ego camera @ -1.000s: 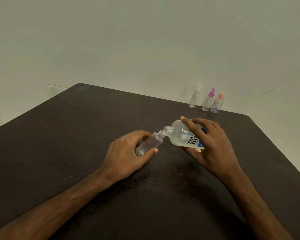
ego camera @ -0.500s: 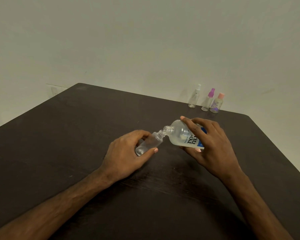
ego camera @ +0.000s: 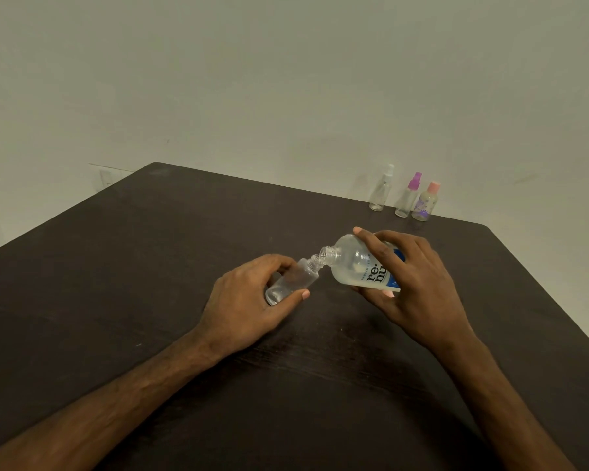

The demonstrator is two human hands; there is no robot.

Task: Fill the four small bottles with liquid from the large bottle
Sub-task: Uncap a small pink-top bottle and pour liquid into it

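- The left hand [ego camera: 249, 300] is wrapped around a small clear bottle [ego camera: 291, 282]; the thumb is pressed along its near side and the fingers [ego camera: 279, 263] are curled over its far side.
- That small bottle is held tilted, with its open threaded neck pointed up and to the right, just above the dark surface [ego camera: 150, 266].
- The right hand [ego camera: 412, 283] is clamped on the large bottle [ego camera: 357, 263], with the index finger laid across the top and the thumb tucked beneath, by the blue-and-white label.
- The large bottle is tipped towards the left, its open mouth brought right against the mouth of the small bottle; clear liquid is seen inside the body, though a stream cannot be made out.
- Both forearms are stretched in from the near edge, bare.
- At the far right edge of the surface three more small bottles are stood upright in a row: a clear-capped spray bottle [ego camera: 381, 192], a purple-topped spray bottle [ego camera: 408, 197] just beside it, and a pink-capped bottle [ego camera: 425, 203] touching or nearly touching that one.
- A plain pale wall [ego camera: 286, 79] is seen behind.
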